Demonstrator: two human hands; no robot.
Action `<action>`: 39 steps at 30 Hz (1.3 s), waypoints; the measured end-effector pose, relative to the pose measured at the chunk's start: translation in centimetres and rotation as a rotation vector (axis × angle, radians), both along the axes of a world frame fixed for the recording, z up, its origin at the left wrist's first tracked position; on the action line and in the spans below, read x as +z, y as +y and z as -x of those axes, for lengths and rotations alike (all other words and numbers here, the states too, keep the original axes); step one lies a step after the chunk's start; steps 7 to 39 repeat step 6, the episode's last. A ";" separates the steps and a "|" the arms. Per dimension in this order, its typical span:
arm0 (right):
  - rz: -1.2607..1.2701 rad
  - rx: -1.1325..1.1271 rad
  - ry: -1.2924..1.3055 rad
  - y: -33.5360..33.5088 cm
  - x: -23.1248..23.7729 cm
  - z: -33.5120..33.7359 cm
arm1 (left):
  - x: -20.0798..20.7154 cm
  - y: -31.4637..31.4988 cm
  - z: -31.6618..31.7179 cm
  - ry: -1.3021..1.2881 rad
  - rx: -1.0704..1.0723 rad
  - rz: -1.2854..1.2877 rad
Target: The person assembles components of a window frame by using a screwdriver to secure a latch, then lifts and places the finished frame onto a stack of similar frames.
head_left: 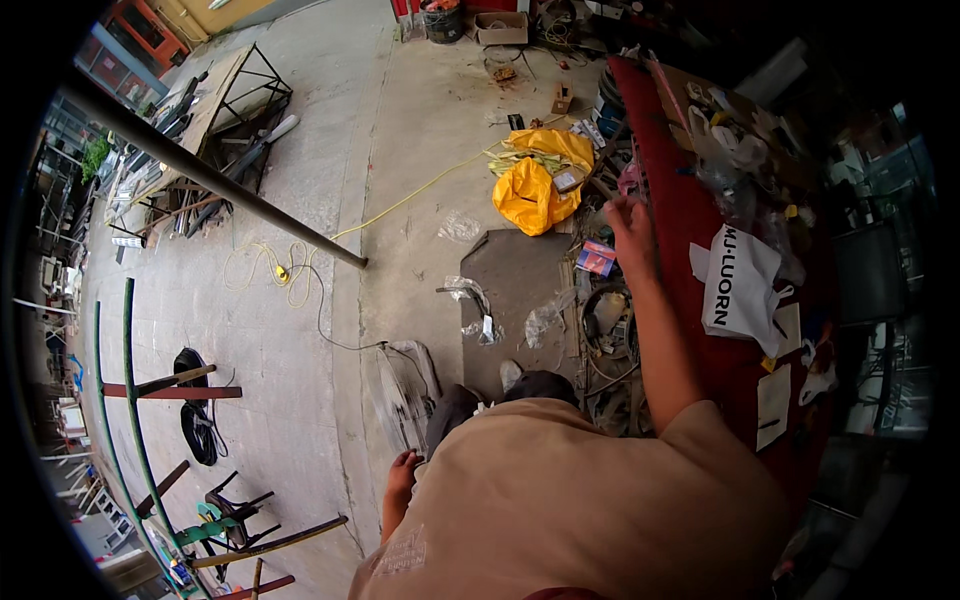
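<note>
My right hand reaches forward beside the edge of the red table. Its fingers are loosely bent and apart, and I see nothing in them. Below it lie a small blue and red box and a clutter of cables. My left hand hangs low at my left side with its fingers closed. Whether it grips something small cannot be made out. Just ahead of it stands a pale, plastic-covered frame, with a dark cable running up to it.
Yellow bags lie ahead on the floor, beyond a dark mat. A yellow cord crosses the concrete. A metal pole slants in from the upper left. Green and red bars stand left. A white bag rests on the table.
</note>
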State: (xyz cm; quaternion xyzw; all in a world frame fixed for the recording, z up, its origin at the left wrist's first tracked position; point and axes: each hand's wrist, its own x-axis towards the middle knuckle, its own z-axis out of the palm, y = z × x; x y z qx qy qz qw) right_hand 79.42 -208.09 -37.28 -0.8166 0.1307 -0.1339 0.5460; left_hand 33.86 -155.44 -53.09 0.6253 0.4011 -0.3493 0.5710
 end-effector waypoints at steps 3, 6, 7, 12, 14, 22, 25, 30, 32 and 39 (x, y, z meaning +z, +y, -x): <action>-0.139 0.109 -0.461 0.7 14.7 -5.8 | 0.3 2.9 -4.3 0.153 0.028 -0.072; -0.013 0.201 -0.953 -0.5 26.5 -6.8 | 0.9 5.8 -10.1 0.214 0.024 -0.130; -0.013 0.201 -0.953 -0.5 26.5 -6.8 | 0.9 5.8 -10.1 0.214 0.024 -0.130; -0.013 0.201 -0.953 -0.5 26.5 -6.8 | 0.9 5.8 -10.1 0.214 0.024 -0.130; -0.013 0.201 -0.953 -0.5 26.5 -6.8 | 0.9 5.8 -10.1 0.214 0.024 -0.130; -0.013 0.201 -0.953 -0.5 26.5 -6.8 | 0.9 5.8 -10.1 0.214 0.024 -0.130; -0.013 0.201 -0.953 -0.5 26.5 -6.8 | 0.9 5.8 -10.1 0.214 0.024 -0.130; -0.013 0.201 -0.953 -0.5 26.5 -6.8 | 0.9 5.8 -10.1 0.214 0.024 -0.130; -0.013 0.201 -0.953 -0.5 26.5 -6.8 | 0.9 5.8 -10.1 0.214 0.024 -0.130; -0.013 0.201 -0.953 -0.5 26.5 -6.8 | 0.9 5.8 -10.1 0.214 0.024 -0.130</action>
